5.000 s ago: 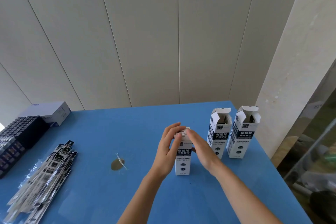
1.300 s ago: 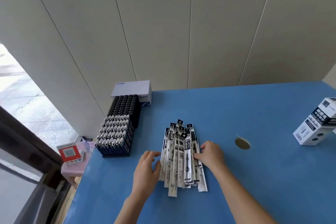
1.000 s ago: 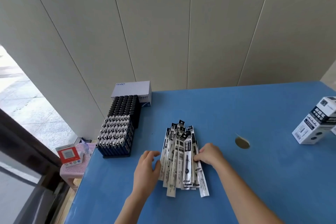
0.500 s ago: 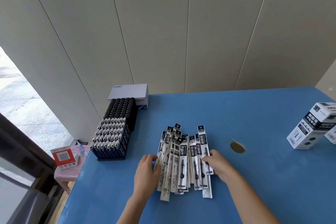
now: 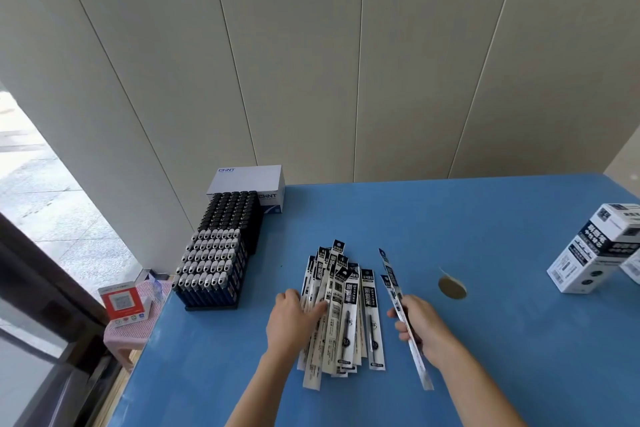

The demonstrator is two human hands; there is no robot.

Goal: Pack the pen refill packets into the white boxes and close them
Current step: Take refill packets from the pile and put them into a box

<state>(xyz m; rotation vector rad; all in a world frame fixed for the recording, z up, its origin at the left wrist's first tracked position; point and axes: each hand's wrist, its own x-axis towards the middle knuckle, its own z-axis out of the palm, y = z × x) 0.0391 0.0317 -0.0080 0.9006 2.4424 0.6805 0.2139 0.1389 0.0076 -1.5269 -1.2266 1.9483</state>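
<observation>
The right hand (image 5: pixel 420 326) grips two lifted packets (image 5: pixel 398 291) beside the pile (image 5: pixel 341 308), where the open left hand (image 5: pixel 294 319) rests.

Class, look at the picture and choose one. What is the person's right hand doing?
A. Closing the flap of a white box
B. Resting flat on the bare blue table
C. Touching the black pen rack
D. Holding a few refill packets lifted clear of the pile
D. The right hand grips a few refill packets apart from the pile, which the left hand presses on; the white box stands untouched far to the right.
</observation>
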